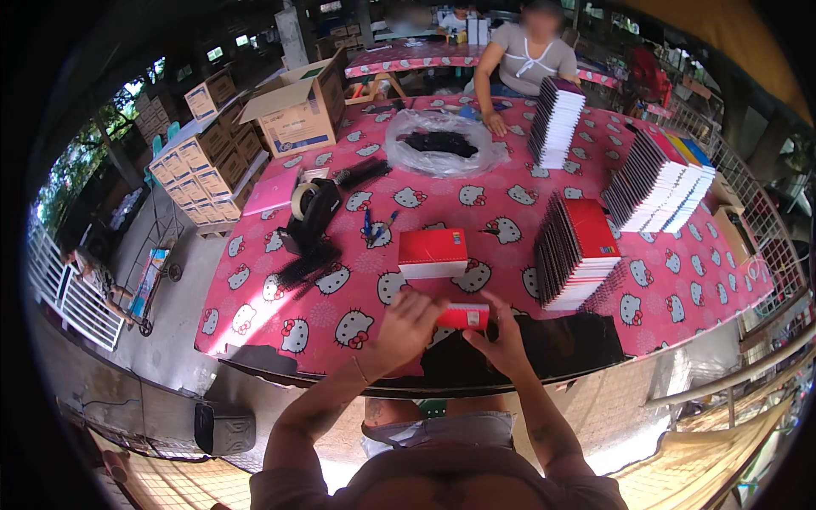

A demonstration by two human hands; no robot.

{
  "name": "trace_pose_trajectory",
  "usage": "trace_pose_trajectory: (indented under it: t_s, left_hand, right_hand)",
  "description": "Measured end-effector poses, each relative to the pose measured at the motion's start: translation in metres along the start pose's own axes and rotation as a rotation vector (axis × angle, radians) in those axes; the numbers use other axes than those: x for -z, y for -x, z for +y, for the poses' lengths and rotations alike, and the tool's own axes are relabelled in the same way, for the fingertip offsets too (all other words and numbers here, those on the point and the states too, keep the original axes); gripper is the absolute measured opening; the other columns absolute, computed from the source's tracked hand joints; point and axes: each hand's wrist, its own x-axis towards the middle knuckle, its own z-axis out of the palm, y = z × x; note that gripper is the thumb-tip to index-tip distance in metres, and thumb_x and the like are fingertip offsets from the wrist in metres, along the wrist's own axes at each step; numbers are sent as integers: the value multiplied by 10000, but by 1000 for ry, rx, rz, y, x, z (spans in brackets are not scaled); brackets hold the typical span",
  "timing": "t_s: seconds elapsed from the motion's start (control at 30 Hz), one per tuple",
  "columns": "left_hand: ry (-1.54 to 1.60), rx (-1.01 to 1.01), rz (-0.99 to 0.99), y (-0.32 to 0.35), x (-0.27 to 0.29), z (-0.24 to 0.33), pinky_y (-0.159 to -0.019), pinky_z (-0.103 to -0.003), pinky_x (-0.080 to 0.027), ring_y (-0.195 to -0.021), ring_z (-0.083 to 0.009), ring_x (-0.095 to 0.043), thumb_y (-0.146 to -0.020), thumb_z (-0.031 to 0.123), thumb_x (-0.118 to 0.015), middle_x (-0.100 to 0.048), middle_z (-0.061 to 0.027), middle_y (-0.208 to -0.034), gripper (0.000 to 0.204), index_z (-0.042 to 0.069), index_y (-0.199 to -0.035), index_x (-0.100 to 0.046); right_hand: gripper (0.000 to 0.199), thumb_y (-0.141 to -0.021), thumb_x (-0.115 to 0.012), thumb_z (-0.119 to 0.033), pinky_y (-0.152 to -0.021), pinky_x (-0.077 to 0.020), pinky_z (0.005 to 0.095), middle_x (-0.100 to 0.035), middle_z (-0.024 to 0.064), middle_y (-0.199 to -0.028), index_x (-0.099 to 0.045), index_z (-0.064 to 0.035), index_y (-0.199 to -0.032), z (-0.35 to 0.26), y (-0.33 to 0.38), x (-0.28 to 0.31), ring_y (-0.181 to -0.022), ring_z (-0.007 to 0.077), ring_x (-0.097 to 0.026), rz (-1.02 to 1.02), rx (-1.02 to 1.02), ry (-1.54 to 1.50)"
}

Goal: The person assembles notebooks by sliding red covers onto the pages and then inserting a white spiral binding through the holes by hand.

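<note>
Both my hands hold a small red notebook (463, 316) just above the near edge of the table. My left hand (406, 327) grips its left end and my right hand (503, 334) its right end. Under my hands lies a black sheet (561, 344) on the pink cartoon-cat tablecloth (280, 327). Just beyond sits a short stack of red notebooks (433, 252). A taller leaning stack of red-covered notebooks (576, 251) stands to the right of my hands.
A tape dispenser (310, 208), black binding combs (308, 265) and blue scissors (372, 228) lie at left. More notebook stacks (659, 180) (555, 121) stand right and far. A clear bag of black combs (442, 143) lies before a seated person (525, 58). Cardboard boxes (297, 110) stand far left.
</note>
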Motion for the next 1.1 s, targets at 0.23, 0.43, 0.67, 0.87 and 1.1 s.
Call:
trace_pose_trajectory:
  t_s: [0.23,0.43,0.67,0.87,1.1]
  left_hand:
    - [1067,936,344,52,-27,42,-1111,-452,-373,-1319,-419,-472,-1000,260,-602,-500,-265,-1393,534,19,-1450,-444]
    - [-280,649,337,85,10,-126,-873,-486,-459,-960,-399,-536,-858,134,-637,-600,-193,-995,330,16,-1167,-638]
    - [-527,532,120,128,19,-189,-788,-436,-466,-888,-322,-564,-871,86,-608,-583,-125,-955,263,32,-1126,-577]
    - [-572,508,53,116,21,-176,-819,-403,-480,-930,-280,-581,-846,100,-559,-587,-102,-999,388,40,-1229,-571]
    - [-441,634,190,88,30,-136,-780,-425,-492,-953,-308,-588,-886,102,-579,-593,-139,-1019,309,29,-1186,-587]
  right_hand:
    - [401,-814,-799,-70,-837,-518,281,-692,60,-1021,-633,-36,-1177,20,18,-26,-946,131,-646,-9,-240,-29]
    - [233,-861,-759,-59,-840,-512,267,-713,60,-1045,-705,-31,-1086,42,21,-20,-947,124,-659,-115,-218,-192]
    - [256,-865,-760,-71,-869,-507,263,-715,68,-1054,-710,-8,-1109,28,14,-25,-956,114,-646,-141,-269,-216]
    - [323,-896,-741,-123,-882,-493,249,-722,66,-1079,-697,-11,-1196,20,9,-26,-982,110,-639,-213,-302,-138]
    - [306,-898,-742,-119,-877,-496,250,-726,69,-1075,-704,-5,-1179,25,10,-25,-973,105,-641,-193,-306,-144]
